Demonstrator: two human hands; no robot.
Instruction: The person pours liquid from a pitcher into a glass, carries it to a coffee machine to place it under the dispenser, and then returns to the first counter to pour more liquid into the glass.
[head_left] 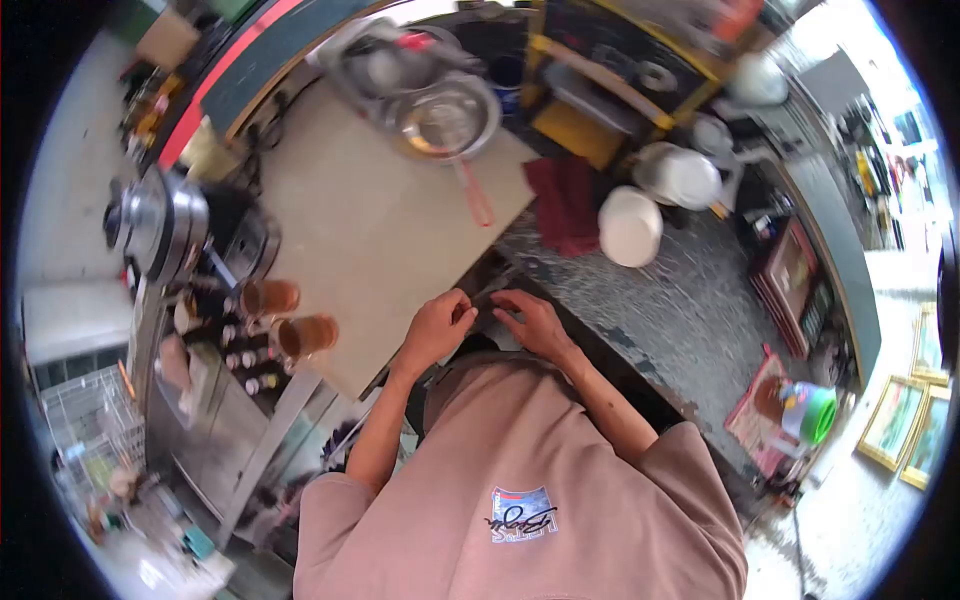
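In front of the shirt, my left hand (437, 327) is closed with curled fingers, beside the near edge of the beige tabletop (350, 220). My right hand (537, 325) faces it a short way to the right, its fingers bent inward near the edge of the dark, worn counter (620, 300). The fingertips of both hands come close together over a dark gap between the two surfaces. Whatever is between the fingertips is too small and blurred to make out.
Two brown-filled mugs (306, 336) stand at the left, near a silver cooker (170, 225). A strainer (445, 118) with an orange handle lies at the back. To the right are a dark red cloth (563, 205), a white bowl (630, 227) and a green-and-white container (808, 413).
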